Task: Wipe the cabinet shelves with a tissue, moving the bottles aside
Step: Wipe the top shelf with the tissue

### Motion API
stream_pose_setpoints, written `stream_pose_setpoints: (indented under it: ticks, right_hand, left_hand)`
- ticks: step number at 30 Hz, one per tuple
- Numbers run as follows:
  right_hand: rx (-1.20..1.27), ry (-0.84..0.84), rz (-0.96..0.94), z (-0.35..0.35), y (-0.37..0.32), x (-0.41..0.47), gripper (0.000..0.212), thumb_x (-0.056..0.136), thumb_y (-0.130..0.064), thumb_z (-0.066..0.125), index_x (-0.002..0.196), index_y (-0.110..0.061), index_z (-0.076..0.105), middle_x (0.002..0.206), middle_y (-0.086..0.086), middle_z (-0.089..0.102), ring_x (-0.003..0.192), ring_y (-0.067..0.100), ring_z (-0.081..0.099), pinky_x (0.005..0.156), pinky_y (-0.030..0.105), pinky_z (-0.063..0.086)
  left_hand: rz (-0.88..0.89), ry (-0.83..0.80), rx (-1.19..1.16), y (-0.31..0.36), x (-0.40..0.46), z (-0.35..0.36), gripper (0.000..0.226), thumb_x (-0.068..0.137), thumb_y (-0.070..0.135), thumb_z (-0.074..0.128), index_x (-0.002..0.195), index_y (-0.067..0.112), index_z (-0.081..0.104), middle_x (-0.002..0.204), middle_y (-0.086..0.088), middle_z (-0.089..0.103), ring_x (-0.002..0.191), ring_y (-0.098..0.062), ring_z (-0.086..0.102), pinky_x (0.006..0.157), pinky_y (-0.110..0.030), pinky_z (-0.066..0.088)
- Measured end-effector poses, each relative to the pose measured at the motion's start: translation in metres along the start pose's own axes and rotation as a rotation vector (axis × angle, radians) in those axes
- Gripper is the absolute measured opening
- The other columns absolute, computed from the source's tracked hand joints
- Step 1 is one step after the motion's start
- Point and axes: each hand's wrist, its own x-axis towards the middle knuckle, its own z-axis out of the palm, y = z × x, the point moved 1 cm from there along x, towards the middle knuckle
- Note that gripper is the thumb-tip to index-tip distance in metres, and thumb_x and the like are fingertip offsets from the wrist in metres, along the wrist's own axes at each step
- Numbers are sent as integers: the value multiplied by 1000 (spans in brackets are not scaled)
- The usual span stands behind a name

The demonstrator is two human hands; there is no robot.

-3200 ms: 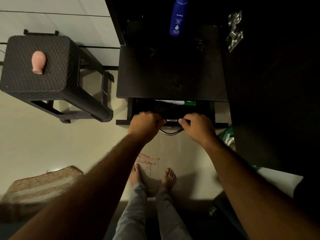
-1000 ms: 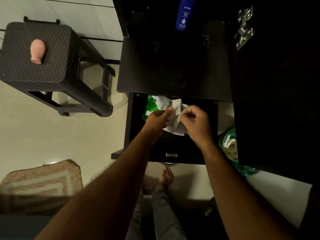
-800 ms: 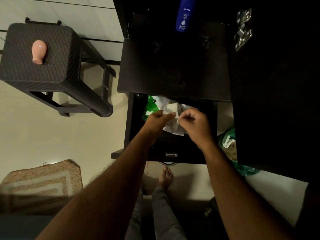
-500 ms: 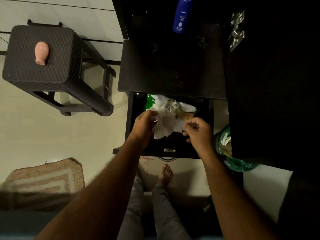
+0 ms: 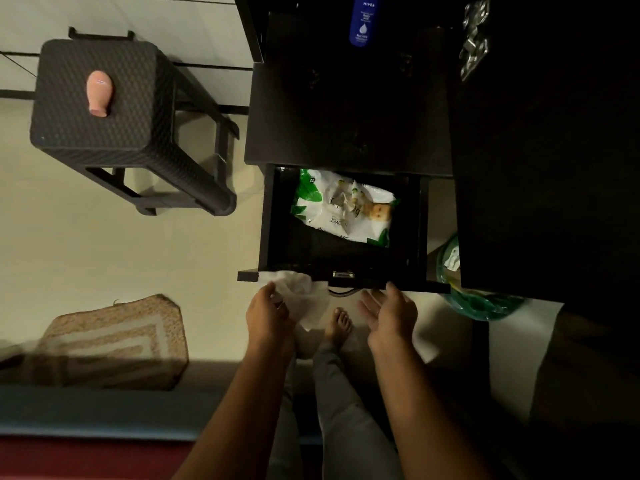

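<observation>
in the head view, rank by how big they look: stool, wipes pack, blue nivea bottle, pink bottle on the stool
1. stool
2. wipes pack
3. blue Nivea bottle, cut off by the frame's top edge, so unsure against the next
4. pink bottle

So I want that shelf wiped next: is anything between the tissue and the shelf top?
Nothing visible blocks the tissue in the left hand. On the shelf, only the blue bottle stands at the back.

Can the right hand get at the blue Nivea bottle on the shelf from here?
Probably yes. The right hand is open and holds nothing, and the dark shelf in front of the Nivea bottle looks bare. Only the open drawer lies between, and it is low enough to reach over.
</observation>
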Motion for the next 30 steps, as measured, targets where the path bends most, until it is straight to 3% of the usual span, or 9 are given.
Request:
stream_pose_setpoints:
  ticks: [3, 5, 7, 8, 10, 11, 21, 25, 30]
  right_hand:
    - [15, -10, 11, 11, -5, 6, 33, 102, -16, 46, 131, 1, 51, 115, 24, 64, 83, 27, 68, 68, 35, 57]
    - [26, -14, 10, 14, -8, 10, 32, 103, -13, 45, 131, 1, 50, 114, 24, 64, 80, 25, 68, 65, 33, 57]
    - [35, -33, -1, 18, -11, 13, 30, 103, -11, 43, 129, 1, 50, 114, 24, 64, 78, 24, 68, 65, 33, 57]
    - [45, -39, -9, 21, -14, 14, 29, 103, -10, 43, 129, 1, 50, 114, 25, 64, 77, 23, 68, 65, 33, 57]
    - [63, -49, -20, 29, -21, 17, 30, 102, -9, 43, 130, 0, 50, 115, 25, 64, 78, 24, 68, 67, 34, 57]
    - [67, -54, -25, 33, -24, 19, 31, 102, -10, 44, 131, -1, 50, 115, 24, 64, 79, 24, 68, 68, 35, 58]
    - [81, -142, -97, 78, -66, 35, 28, 102, -9, 39, 125, -2, 54, 108, 18, 68, 79, 19, 72, 58, 27, 58]
    - [96, -167, -106, 97, -83, 38, 34, 100, -5, 37, 131, -5, 50, 108, 16, 67, 84, 21, 72, 57, 29, 59]
    - [101, -231, -138, 116, -99, 42, 42, 102, -12, 33, 144, -12, 39, 124, 15, 62, 95, 24, 69, 66, 34, 59]
  left_hand:
    - [-1, 88, 65, -2, 11, 9, 39, 97, 26, 49, 129, 4, 53, 135, -21, 54, 126, -37, 51, 105, -48, 40]
    - [13, 92, 73, 0, 18, 19, 43, 96, 26, 50, 133, 5, 50, 126, -15, 59, 119, -31, 55, 105, -47, 40]
    - [50, 85, 100, 5, 23, 28, 40, 97, 22, 50, 131, 2, 52, 100, -6, 61, 107, -28, 57, 94, -41, 48]
    - [79, 74, 123, 9, 24, 32, 36, 97, 18, 50, 130, 2, 54, 96, -6, 61, 105, -28, 58, 83, -35, 52]
    - [87, 58, 99, 14, 28, 39, 31, 97, 17, 50, 125, 5, 56, 108, -13, 62, 108, -32, 59, 67, -31, 53]
    - [73, 59, 69, 16, 31, 43, 32, 96, 21, 50, 124, 7, 56, 114, -15, 61, 108, -32, 59, 66, -32, 51]
    - [130, -51, -55, 55, 51, 86, 25, 99, 22, 46, 118, 8, 55, 112, -10, 60, 107, -28, 59, 79, -37, 52]
    - [160, -119, -86, 68, 61, 98, 16, 100, 20, 44, 103, 14, 58, 109, -7, 60, 107, -28, 59, 80, -39, 52]
    - [174, -159, -98, 84, 72, 116, 40, 99, 24, 46, 135, 7, 48, 133, -14, 55, 119, -33, 57, 101, -47, 47]
